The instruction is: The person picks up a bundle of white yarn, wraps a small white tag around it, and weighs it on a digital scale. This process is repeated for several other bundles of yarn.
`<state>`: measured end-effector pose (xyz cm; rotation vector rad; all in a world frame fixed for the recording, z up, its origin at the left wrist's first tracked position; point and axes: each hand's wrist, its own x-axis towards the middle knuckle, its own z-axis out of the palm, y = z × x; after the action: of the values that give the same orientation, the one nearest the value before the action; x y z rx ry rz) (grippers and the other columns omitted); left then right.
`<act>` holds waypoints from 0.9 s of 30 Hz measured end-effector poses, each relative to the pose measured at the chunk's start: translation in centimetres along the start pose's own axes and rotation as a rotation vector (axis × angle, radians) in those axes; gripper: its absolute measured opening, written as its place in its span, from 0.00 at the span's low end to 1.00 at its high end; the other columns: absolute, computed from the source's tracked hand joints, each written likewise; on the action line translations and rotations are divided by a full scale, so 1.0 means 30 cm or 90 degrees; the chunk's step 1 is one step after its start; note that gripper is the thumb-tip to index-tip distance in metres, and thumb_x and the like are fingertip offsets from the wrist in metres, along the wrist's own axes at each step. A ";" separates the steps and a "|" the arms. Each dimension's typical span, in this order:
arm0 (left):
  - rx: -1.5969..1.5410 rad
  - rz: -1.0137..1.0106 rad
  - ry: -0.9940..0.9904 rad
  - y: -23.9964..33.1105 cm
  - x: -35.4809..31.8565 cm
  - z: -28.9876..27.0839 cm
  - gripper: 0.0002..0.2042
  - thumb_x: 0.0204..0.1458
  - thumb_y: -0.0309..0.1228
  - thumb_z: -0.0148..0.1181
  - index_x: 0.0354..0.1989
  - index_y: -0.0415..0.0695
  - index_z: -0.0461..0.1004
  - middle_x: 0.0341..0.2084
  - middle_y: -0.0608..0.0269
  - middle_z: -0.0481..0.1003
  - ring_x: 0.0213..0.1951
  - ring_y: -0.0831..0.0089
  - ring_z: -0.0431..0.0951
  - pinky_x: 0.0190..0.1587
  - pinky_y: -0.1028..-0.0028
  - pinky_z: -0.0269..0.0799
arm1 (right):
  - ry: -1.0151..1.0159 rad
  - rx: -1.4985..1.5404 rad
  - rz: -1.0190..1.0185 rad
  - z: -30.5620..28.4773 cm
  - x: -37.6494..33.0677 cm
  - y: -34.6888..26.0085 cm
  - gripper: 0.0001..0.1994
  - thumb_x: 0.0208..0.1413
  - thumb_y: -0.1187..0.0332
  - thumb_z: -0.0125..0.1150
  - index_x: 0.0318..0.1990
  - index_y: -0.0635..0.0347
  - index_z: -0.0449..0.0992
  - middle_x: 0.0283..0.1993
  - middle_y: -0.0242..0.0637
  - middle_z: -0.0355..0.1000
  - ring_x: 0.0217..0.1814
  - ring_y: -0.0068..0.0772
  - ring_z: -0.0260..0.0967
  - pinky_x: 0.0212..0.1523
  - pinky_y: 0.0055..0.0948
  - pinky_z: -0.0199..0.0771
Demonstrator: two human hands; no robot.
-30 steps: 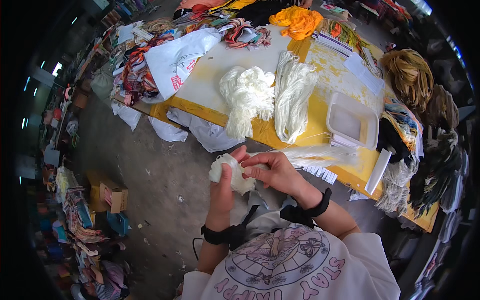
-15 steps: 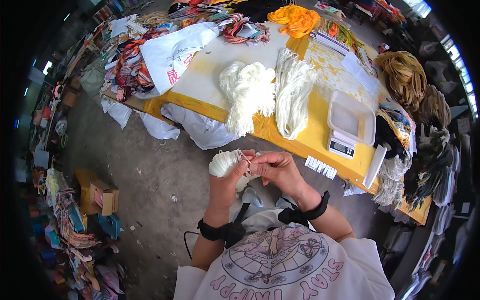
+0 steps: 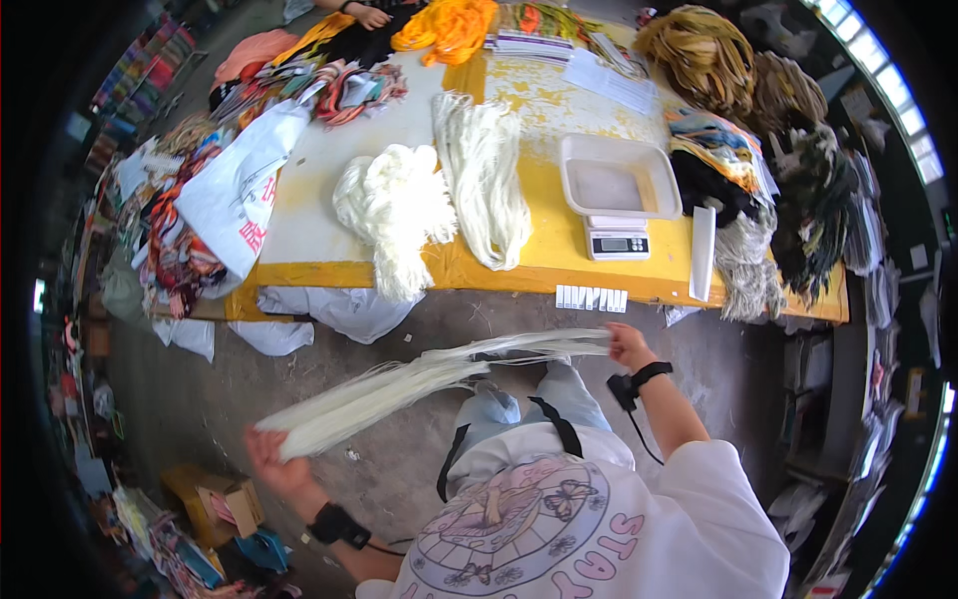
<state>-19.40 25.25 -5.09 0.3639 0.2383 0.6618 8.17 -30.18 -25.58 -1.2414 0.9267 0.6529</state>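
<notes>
A long white yarn skein (image 3: 399, 384) is stretched out between my two hands, above the floor and in front of the table. At the skein's left end, my left hand (image 3: 281, 464) has its fingers closed around the strands. My right hand (image 3: 628, 345) grips the narrower right end, higher up. Loose strands fray along the middle, where part of the bundle seems to end short. Two more white skeins lie on the table ahead: a twisted, bunched one (image 3: 399, 215) and a straighter one (image 3: 483, 185) to its right.
A yellow-edged table (image 3: 469, 278) stands ahead. On it are a digital scale (image 3: 617, 242) with a clear plastic tub (image 3: 609, 190), orange yarn (image 3: 444, 28), multicoloured yarn (image 3: 185, 225) and a white bag (image 3: 244, 185). Brown yarn (image 3: 699, 55) hangs at the right. Another person's hand (image 3: 367, 15) reaches in at the far side.
My hands have moved far apart, and the bundled white yarn between them is now drawn out into a long skein. My view has turned to the right. Another person's hand has appeared.
</notes>
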 end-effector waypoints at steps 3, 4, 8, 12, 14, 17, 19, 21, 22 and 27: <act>-0.039 0.100 0.119 0.273 0.001 -0.134 0.08 0.48 0.22 0.44 0.37 0.40 0.64 0.12 0.72 0.54 0.16 0.84 0.56 0.27 0.78 0.58 | 0.245 0.255 -0.072 -0.442 0.184 0.040 0.06 0.49 0.71 0.47 0.35 0.53 0.69 0.16 0.27 0.54 0.10 0.20 0.47 0.11 0.21 0.53; -0.017 0.182 0.194 0.390 -0.035 -0.150 0.06 0.49 0.22 0.43 0.35 0.41 0.64 0.11 0.72 0.52 0.15 0.83 0.55 0.25 0.78 0.57 | 0.288 0.253 -0.094 -0.419 0.139 0.031 0.02 0.49 0.69 0.48 0.28 0.53 0.66 0.14 0.27 0.52 0.10 0.20 0.47 0.13 0.23 0.56; 0.345 0.408 0.281 0.639 -0.090 -0.188 0.03 0.51 0.22 0.43 0.30 0.42 0.65 0.10 0.72 0.50 0.13 0.82 0.53 0.24 0.80 0.55 | 0.418 0.134 -0.166 -0.368 0.133 -0.009 0.05 0.48 0.67 0.48 0.33 0.48 0.69 0.18 0.25 0.57 0.16 0.22 0.54 0.22 0.31 0.65; 0.316 0.355 0.298 0.348 -0.001 0.005 0.02 0.50 0.25 0.46 0.28 0.43 0.65 0.10 0.73 0.51 0.13 0.83 0.53 0.26 0.81 0.56 | 0.180 -0.008 -0.096 -0.090 0.198 0.115 0.06 0.47 0.66 0.52 0.34 0.48 0.69 0.23 0.24 0.61 0.22 0.21 0.58 0.24 0.31 0.66; 0.010 0.138 0.215 0.242 -0.001 0.072 0.02 0.50 0.27 0.49 0.27 0.44 0.66 0.10 0.74 0.51 0.14 0.83 0.53 0.27 0.81 0.57 | 0.032 0.039 -0.088 0.109 0.173 0.162 0.17 0.41 0.68 0.61 0.42 0.52 0.67 0.25 0.25 0.62 0.25 0.21 0.60 0.25 0.30 0.66; 0.014 0.116 0.201 0.159 -0.010 0.089 0.02 0.50 0.28 0.49 0.29 0.44 0.66 0.11 0.74 0.52 0.14 0.83 0.52 0.27 0.80 0.57 | -0.037 0.179 -0.078 0.336 0.075 0.147 0.10 0.43 0.67 0.60 0.34 0.53 0.69 0.23 0.25 0.62 0.24 0.21 0.59 0.26 0.28 0.63; 0.033 0.107 0.183 0.119 -0.013 0.094 0.02 0.51 0.28 0.48 0.30 0.44 0.67 0.12 0.74 0.52 0.15 0.83 0.53 0.28 0.80 0.57 | -0.021 0.236 -0.074 0.379 0.085 0.134 0.07 0.44 0.67 0.59 0.31 0.53 0.69 0.22 0.25 0.61 0.23 0.20 0.58 0.25 0.27 0.63; 0.044 0.082 0.159 0.108 -0.015 0.080 0.03 0.51 0.28 0.48 0.30 0.44 0.67 0.12 0.74 0.52 0.15 0.83 0.53 0.28 0.80 0.56 | 0.029 0.318 -0.023 0.401 0.107 0.123 0.06 0.46 0.66 0.57 0.25 0.53 0.66 0.20 0.26 0.60 0.22 0.21 0.57 0.24 0.26 0.63; 0.057 0.061 0.139 0.099 -0.025 0.083 0.03 0.51 0.28 0.47 0.31 0.44 0.67 0.12 0.74 0.52 0.15 0.83 0.53 0.28 0.80 0.56 | 0.026 0.316 -0.024 0.413 0.108 0.122 0.06 0.46 0.66 0.57 0.25 0.53 0.66 0.20 0.26 0.60 0.22 0.21 0.57 0.24 0.26 0.63; 0.171 -0.043 0.169 -0.079 -0.034 0.063 0.03 0.51 0.29 0.48 0.27 0.45 0.65 0.12 0.74 0.52 0.15 0.83 0.54 0.27 0.79 0.58 | -0.117 0.404 0.123 0.490 0.010 0.102 0.09 0.48 0.65 0.55 0.21 0.56 0.64 0.14 0.27 0.56 0.12 0.19 0.51 0.14 0.20 0.60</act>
<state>-18.26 22.39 -4.21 0.5229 0.5942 0.6122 9.13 -15.21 -26.50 -0.5252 1.0018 0.5501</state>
